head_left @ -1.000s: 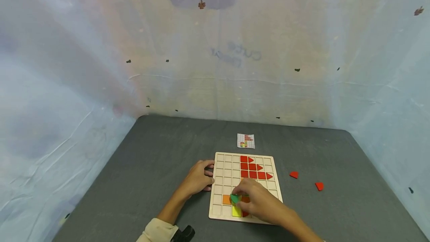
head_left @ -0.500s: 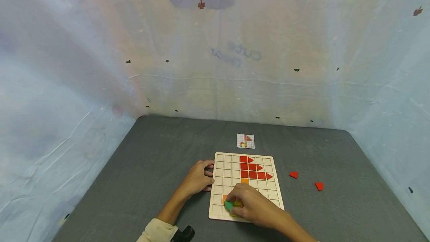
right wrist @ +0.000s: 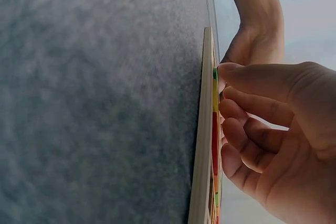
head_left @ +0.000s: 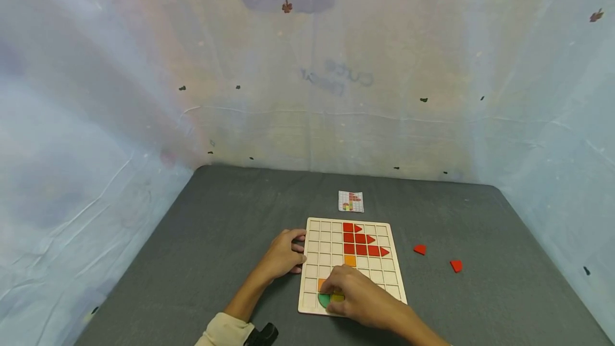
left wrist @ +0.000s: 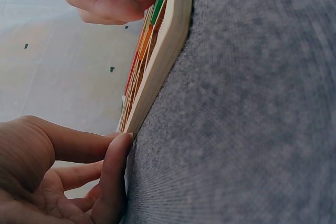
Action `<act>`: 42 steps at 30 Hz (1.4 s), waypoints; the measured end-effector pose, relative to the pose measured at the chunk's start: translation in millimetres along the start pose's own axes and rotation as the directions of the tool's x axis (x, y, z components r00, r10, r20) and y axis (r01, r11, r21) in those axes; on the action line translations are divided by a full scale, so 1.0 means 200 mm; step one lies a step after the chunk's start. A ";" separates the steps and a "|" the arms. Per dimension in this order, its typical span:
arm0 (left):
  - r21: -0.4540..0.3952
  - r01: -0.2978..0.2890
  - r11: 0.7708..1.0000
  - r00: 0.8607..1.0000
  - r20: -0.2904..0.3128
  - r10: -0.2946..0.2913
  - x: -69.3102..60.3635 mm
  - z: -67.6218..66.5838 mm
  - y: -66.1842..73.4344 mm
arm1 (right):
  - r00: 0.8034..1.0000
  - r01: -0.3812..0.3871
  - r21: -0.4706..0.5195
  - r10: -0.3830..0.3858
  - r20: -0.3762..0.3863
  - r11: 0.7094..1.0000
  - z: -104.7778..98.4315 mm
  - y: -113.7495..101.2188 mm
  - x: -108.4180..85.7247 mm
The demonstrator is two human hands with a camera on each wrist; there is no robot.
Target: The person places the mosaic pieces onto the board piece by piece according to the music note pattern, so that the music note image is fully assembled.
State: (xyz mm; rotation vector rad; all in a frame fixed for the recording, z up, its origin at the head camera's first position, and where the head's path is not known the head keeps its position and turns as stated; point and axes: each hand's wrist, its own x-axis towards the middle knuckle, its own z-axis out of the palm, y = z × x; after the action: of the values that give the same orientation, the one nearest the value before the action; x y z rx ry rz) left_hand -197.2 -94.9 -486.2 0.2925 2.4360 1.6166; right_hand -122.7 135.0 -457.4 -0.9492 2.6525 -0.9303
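Observation:
In the head view a wooden grid board lies on the table. My left hand holds its left edge; in the left wrist view thumb and forefinger meet at the edge. My right hand reaches over the board's near part. Its thumb and forefinger are on a green tile with a rounded edge, which lies in a cell near the front left corner. Beside it a yellow tile shows between the fingers. Above the green tile, an orange tile is partly hidden. Several red tiles fill cells toward the back.
Behind the board lies a small printed pattern card. Two loose red tiles, one nearer the board and one farther right, lie on the grey table. An orange square sits below the red rows.
My right hand has carried the green tile left and toward the front edge, down into a cell at the near left. My left hand has stayed at the board's edge.

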 end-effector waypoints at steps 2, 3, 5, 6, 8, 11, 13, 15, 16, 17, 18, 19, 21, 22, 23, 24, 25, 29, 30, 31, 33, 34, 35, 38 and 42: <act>0.000 -0.002 1.000 1.000 0.000 0.002 0.00 0.00 0.00 | 1.000 -0.007 -0.001 0.007 0.000 1.000 0.00 0.00 0.00; 0.002 -0.002 1.000 1.000 -0.001 0.002 0.00 0.00 0.00 | 1.000 -0.010 0.002 0.010 0.001 1.000 0.00 0.00 0.00; 0.006 -0.003 1.000 1.000 -0.001 0.003 0.00 0.00 0.00 | 1.000 -0.017 0.004 0.017 0.003 1.000 0.00 -0.01 0.00; 0.007 -0.004 1.000 1.000 -0.001 0.004 0.00 0.00 0.00 | 1.000 -0.021 0.007 0.021 0.003 1.000 0.00 -0.01 0.00; 0.007 -0.006 1.000 1.000 0.000 0.006 0.00 0.00 0.00 | 1.000 -0.024 0.008 0.024 0.004 1.000 0.00 -0.01 0.00; 0.003 -0.008 1.000 1.000 0.001 0.008 0.00 0.00 0.00 | 1.000 -0.023 0.002 0.023 0.000 1.000 0.00 -0.01 0.00; 0.003 -0.010 1.000 1.000 0.002 0.010 0.00 0.00 0.00 | 1.000 -0.019 -0.005 0.019 -0.005 1.000 0.00 -0.01 0.00; 0.004 -0.009 1.000 1.000 0.002 0.009 0.00 0.00 0.00 | 1.000 -0.017 -0.013 0.017 -0.009 1.000 0.00 -0.01 0.00; 0.005 -0.008 1.000 1.000 0.002 0.008 0.00 0.00 0.00 | 1.000 -0.016 -0.015 0.016 -0.009 1.000 0.00 -0.01 0.00; 0.006 -0.008 1.000 1.000 0.002 0.008 -0.01 0.00 0.00 | 1.000 -0.015 -0.015 0.015 -0.010 1.000 0.00 -0.01 0.00; 0.008 -0.007 1.000 1.000 0.002 0.007 -0.01 0.00 0.00 | 1.000 -0.015 -0.014 0.015 -0.011 1.000 -0.01 -0.01 0.00; 0.008 -0.006 1.000 1.000 0.001 0.006 -0.01 0.00 0.00 | 1.000 -0.014 -0.012 0.014 -0.013 1.000 -0.01 -0.01 -0.01; 0.007 -0.007 1.000 1.000 0.000 0.007 -0.01 0.00 0.00 | 1.000 -0.014 -0.008 0.013 -0.021 1.000 -0.02 0.00 -0.01; 0.006 -0.008 1.000 1.000 -0.001 0.008 -0.01 0.00 0.00 | 1.000 -0.017 -0.005 0.017 -0.024 1.000 -0.02 0.00 -0.01; 0.004 -0.009 1.000 1.000 -0.002 0.009 -0.01 0.00 0.00 | 0.999 -0.022 0.002 0.022 -0.028 1.000 -0.03 0.01 -0.01; 0.003 -0.009 1.000 1.000 -0.003 0.009 0.00 0.00 0.00 | 0.999 -0.034 0.007 0.034 -0.031 0.999 -0.04 0.02 -0.01; 0.003 -0.009 1.000 1.000 -0.004 0.009 0.00 0.00 0.00 | 0.998 -0.043 0.012 0.043 -0.036 0.999 -0.05 0.02 -0.01; 0.004 -0.012 1.000 1.000 -0.005 0.012 0.00 0.00 -0.01 | 0.994 -0.081 0.033 0.083 -0.065 0.996 -0.09 0.05 -0.02; 0.007 -0.012 1.000 1.000 -0.004 0.012 0.00 0.00 -0.01 | 0.993 -0.089 0.032 0.091 -0.076 0.996 -0.11 0.06 -0.02; 0.008 -0.013 1.000 1.000 -0.004 0.013 0.00 0.00 -0.01 | 0.991 -0.094 0.032 0.096 -0.090 0.995 -0.12 0.07 -0.03; 0.012 -0.015 1.000 1.000 -0.004 0.015 0.00 0.00 -0.01 | 0.987 -0.106 0.027 0.109 -0.119 0.994 -0.15 0.08 -0.04; 0.013 -0.017 1.000 1.000 -0.005 0.017 0.00 0.00 -0.01 | 0.984 -0.110 0.024 0.112 -0.135 0.994 -0.16 0.10 -0.05; 0.013 -0.019 1.000 1.000 -0.006 0.019 0.00 0.00 -0.01 | 0.982 -0.113 0.020 0.114 -0.150 0.993 -0.18 0.11 -0.05; 0.010 -0.022 1.000 1.000 -0.009 0.022 0.00 0.00 -0.01 | 0.972 -0.133 0.009 0.132 -0.194 0.991 -0.22 0.15 -0.07; 0.003 -0.021 1.000 1.000 -0.006 0.021 0.00 0.00 0.00 | 0.955 -0.165 0.013 0.163 -0.247 0.986 -0.27 0.20 -0.10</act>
State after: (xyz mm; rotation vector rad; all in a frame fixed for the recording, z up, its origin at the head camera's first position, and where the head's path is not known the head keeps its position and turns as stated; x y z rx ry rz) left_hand -196.9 -95.1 -487.1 0.3150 2.4481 1.6252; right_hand -146.0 199.0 -440.2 -0.6361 2.8879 -1.0616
